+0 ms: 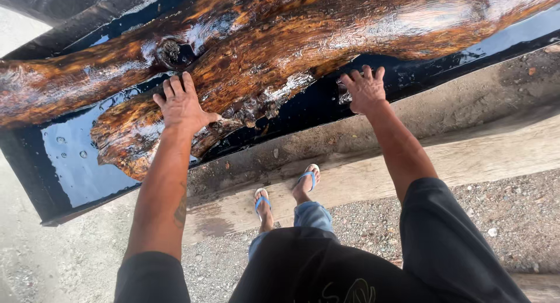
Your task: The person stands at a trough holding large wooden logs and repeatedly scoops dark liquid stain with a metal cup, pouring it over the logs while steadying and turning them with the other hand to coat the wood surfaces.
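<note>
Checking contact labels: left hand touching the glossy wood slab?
Touching. Head view shows the left hand pressed flat, fingers spread, on the wet wood slab.

Wooden plank [484, 154] lies on the ground below the work, running left to right, pale and weathered, with a dark wet patch near its left end. Gravel [501, 215] covers the ground on the near side of it, mixed grey stones. Two blue flip-flops [286, 189] stand on the plank, toes pointed toward the work. Rolled blue jeans cuff [312, 212] shows above one. Concrete floor [35, 262] at lower left, grey.
</note>
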`<control>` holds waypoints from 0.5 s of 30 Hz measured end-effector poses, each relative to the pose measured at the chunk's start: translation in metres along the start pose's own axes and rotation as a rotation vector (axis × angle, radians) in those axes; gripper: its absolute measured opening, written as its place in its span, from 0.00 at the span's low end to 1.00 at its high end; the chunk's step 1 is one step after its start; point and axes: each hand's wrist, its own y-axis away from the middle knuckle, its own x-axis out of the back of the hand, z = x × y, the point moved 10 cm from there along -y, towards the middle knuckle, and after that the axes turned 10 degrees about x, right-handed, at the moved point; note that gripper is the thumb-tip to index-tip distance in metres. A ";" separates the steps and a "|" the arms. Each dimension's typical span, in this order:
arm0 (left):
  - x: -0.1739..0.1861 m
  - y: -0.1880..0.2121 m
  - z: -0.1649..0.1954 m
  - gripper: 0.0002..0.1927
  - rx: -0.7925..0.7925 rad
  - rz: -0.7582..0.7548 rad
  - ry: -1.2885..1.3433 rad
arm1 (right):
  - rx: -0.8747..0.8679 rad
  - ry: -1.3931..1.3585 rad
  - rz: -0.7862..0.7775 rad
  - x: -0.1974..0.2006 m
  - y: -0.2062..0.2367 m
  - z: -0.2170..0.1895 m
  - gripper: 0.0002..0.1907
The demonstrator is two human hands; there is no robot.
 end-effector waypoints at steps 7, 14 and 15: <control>-0.019 -0.016 0.005 0.80 0.066 -0.011 -0.012 | -0.055 0.069 0.041 -0.028 -0.029 -0.001 0.47; -0.028 -0.022 0.002 0.81 0.077 -0.042 -0.004 | 0.002 0.031 -0.057 -0.038 -0.053 -0.018 0.45; -0.028 -0.022 0.002 0.81 0.080 -0.048 -0.005 | 0.033 0.020 -0.066 -0.037 -0.055 -0.023 0.47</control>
